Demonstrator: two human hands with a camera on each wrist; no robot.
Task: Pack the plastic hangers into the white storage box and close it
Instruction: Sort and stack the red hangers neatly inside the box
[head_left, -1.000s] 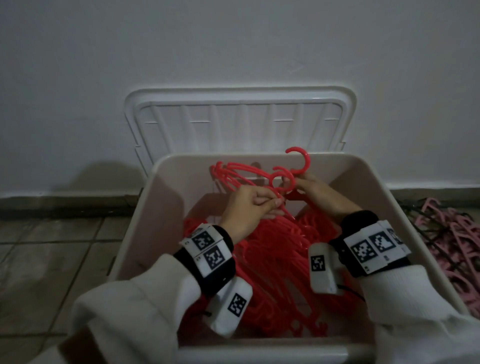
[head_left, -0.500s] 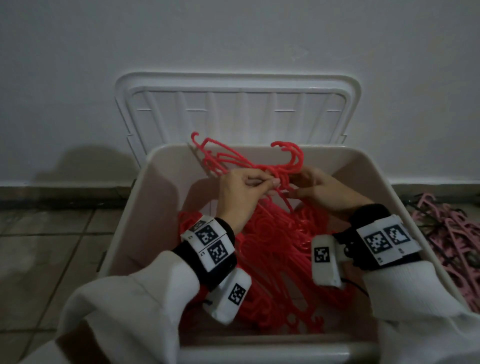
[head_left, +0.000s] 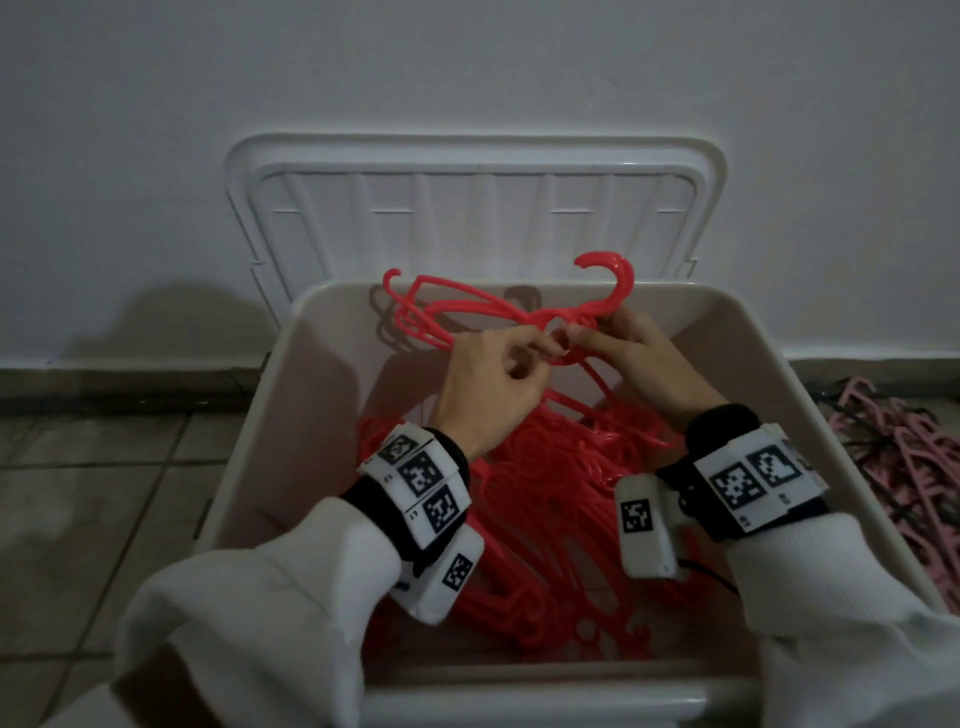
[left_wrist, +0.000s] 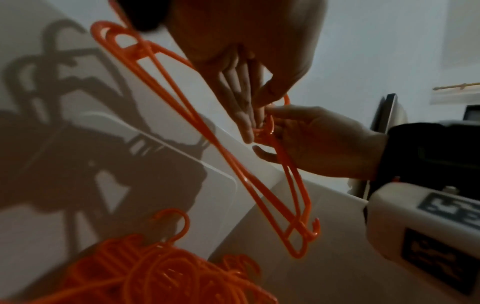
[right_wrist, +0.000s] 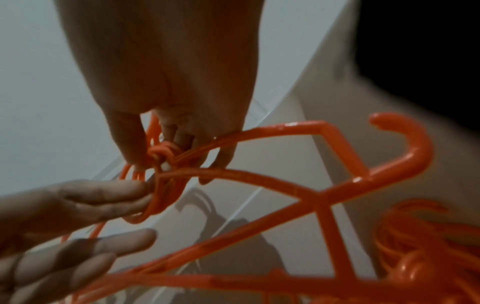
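The white storage box (head_left: 311, 353) stands open, its lid (head_left: 467, 208) leaning back against the wall. A pile of red plastic hangers (head_left: 545, 499) lies inside. Over the back of the box, my left hand (head_left: 524, 353) and right hand (head_left: 613, 343) meet and pinch a tangled bunch of red hangers (head_left: 457, 312) at its necks. One hook (head_left: 618, 275) points up above the rim. The left wrist view shows the held hangers (left_wrist: 215, 139) hanging slantwise from my left hand (left_wrist: 249, 115). In the right wrist view my right hand (right_wrist: 161, 144) clasps the crossed necks (right_wrist: 166, 156).
A heap of pink hangers (head_left: 909, 467) lies on the tiled floor right of the box. The white wall (head_left: 467, 67) rises directly behind the lid. Brown floor tiles (head_left: 104, 467) stretch to the left.
The held bunch has turned: its arms now stick out left above the rim and one hook stands up on the right. Both hands stayed together at the back of the box.
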